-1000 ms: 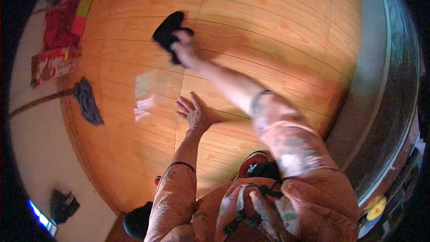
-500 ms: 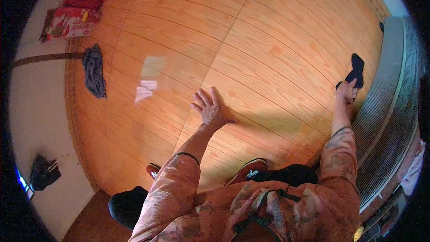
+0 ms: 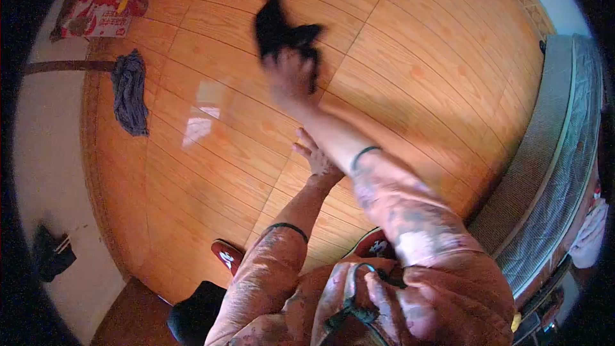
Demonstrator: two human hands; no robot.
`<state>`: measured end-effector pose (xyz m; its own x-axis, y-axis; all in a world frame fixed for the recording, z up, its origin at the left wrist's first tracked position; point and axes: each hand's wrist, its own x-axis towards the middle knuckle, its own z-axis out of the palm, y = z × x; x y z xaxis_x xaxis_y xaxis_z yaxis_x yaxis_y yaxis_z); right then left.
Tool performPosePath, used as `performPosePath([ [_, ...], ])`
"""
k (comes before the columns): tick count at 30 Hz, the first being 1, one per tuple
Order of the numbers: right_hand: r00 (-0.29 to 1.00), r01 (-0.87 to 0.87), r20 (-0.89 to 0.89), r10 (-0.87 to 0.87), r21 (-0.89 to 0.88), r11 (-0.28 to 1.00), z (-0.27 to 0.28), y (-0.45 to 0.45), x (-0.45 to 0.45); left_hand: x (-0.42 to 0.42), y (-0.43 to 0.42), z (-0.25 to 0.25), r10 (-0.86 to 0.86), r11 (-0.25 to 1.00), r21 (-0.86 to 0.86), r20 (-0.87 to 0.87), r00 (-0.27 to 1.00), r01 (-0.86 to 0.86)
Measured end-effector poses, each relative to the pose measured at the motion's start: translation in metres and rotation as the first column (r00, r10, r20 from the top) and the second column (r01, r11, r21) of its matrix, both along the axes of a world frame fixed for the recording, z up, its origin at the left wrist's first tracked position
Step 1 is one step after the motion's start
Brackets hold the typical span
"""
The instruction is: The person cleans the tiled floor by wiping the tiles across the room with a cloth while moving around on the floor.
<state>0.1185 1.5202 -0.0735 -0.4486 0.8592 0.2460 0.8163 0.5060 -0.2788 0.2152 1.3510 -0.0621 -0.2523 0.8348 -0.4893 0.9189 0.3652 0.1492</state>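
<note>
Black cloth [image 3: 272, 22] lies bunched on the wood-patterned floor [image 3: 435, 77] in the head view, towards the top middle, under the person's right hand [image 3: 290, 75]. Motion blurs that hand; its fingers are over the near part of the cloth, but whether they grip it or only press it cannot be told. The left hand [image 3: 321, 159] is nearer the body, fingers spread against the floor, partly hidden by the right forearm. Well to the left lies a grey cloth [image 3: 130, 93], with a red-and-white box [image 3: 99, 16] beyond it. 2 red shoes [image 3: 227, 256] show below, and a mattress [image 3: 541, 147] stands along the right side
</note>
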Motion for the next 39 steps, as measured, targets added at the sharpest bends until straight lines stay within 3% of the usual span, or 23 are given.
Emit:
performPosePath([
  [1,0.995,-0.076,-0.061,0.073,-0.044,0.996,0.014,-0.028,-0.023,-0.002,-0.005,-0.009,-0.015,1.000,0.014,0.004,1.000,0.015],
  [3,0.948,-0.278,-0.266,0.176,-0.418,0.865,0.030,-0.068,-0.058,-0.007,-0.013,-0.016,-0.037,0.999,0.037,0.017,0.999,0.037],
  [5,0.816,-0.408,-0.578,-0.021,-0.602,0.687,0.031,-0.090,-0.082,-0.005,-0.019,-0.022,-0.038,0.998,0.046,0.029,0.999,0.037],
  [6,0.585,-0.499,-0.783,-0.210,-0.552,0.668,0.014,-0.096,-0.094,-0.005,-0.018,-0.019,-0.041,0.998,0.051,0.044,0.998,0.038],
  [7,0.342,-0.665,-0.717,-0.607,-0.641,0.384,0.009,-0.096,-0.104,-0.003,-0.017,-0.016,-0.044,0.998,0.051,0.061,0.997,0.041],
  [9,0.224,-0.878,-0.585,-0.780,-0.469,0.100,0.048,-0.066,-0.056,-0.003,-0.012,-0.009,-0.051,0.998,0.046,0.104,0.993,0.047],
  [10,0.305,-0.858,-0.150,-0.941,-0.472,-0.203,0.067,-0.051,-0.027,-0.006,-0.007,-0.003,-0.057,0.998,0.039,0.142,0.988,0.052],
  [11,0.318,-0.736,-0.536,-0.782,-0.660,0.153,0.070,-0.044,0.009,-0.006,-0.002,0.009,-0.036,0.999,0.016,0.173,0.984,0.033],
  [14,0.242,-0.910,-0.456,-0.857,-0.414,-0.037,0.068,0.018,0.139,-0.012,0.012,0.056,0.084,0.996,-0.057,0.221,0.972,-0.073],
  [15,0.291,-0.582,-0.649,-0.703,-0.703,0.408,0.081,0.023,0.173,-0.012,0.008,0.050,0.069,0.998,-0.026,0.218,0.973,-0.065],
  [17,0.494,-0.135,-0.687,-0.533,-0.667,0.733,0.059,0.023,0.256,-0.010,0.006,0.048,0.046,0.999,0.007,0.215,0.976,-0.048],
  [18,0.768,0.023,-0.525,-0.368,-0.550,0.835,0.078,0.008,0.289,-0.011,0.006,0.049,0.040,0.999,0.009,0.210,0.977,-0.043],
  [19,0.931,0.179,-0.240,-0.275,-0.357,0.917,0.030,0.013,0.354,-0.011,0.005,0.051,0.034,0.999,0.009,0.204,0.978,-0.037],
  [20,0.900,0.433,0.103,-0.424,-0.331,0.838,0.034,-0.002,0.371,-0.009,-0.002,0.019,0.013,0.996,0.090,0.157,0.987,-0.028],
  [21,0.733,0.652,0.424,-0.532,-0.214,0.727,0.039,-0.020,0.387,-0.015,-0.007,0.022,-0.037,0.996,0.087,0.188,0.981,0.021],
  [23,0.631,0.732,0.474,-0.615,-0.101,0.674,0.016,-0.033,0.430,-0.035,-0.016,0.033,-0.141,0.988,0.096,0.252,0.957,0.120],
  [24,0.618,0.759,0.439,-0.652,-0.116,0.641,0.011,-0.035,0.426,-0.048,-0.022,0.058,-0.192,0.981,0.092,0.267,0.944,0.173],
  [26,0.572,0.812,0.376,-0.729,-0.137,0.567,0.007,-0.029,0.420,-0.071,-0.061,0.024,-0.277,0.925,0.326,0.224,0.934,0.196],
  [29,0.472,0.849,0.626,-0.621,-0.131,0.513,0.029,-0.038,0.316,-0.092,-0.127,0.019,-0.275,0.867,0.477,0.221,0.936,0.142],
  [30,0.507,0.753,0.635,-0.583,0.003,0.658,0.022,-0.052,0.280,-0.097,-0.155,0.013,-0.285,0.873,0.461,0.218,0.933,0.159],
  [34,0.800,0.418,0.519,-0.300,-0.124,0.900,0.049,-0.105,0.114,-0.097,-0.221,0.010,-0.337,0.899,0.351,0.176,0.925,0.261],
  [35,0.862,0.494,0.177,-0.475,-0.510,0.705,0.071,-0.115,0.073,-0.097,-0.222,0.013,-0.333,0.909,0.324,0.186,0.924,0.262],
  [39,0.999,-0.023,0.026,0.026,-0.101,0.995,0.012,-0.205,-0.037,-0.096,-0.218,0.019,-0.376,0.920,0.207,0.222,0.900,0.333],
])
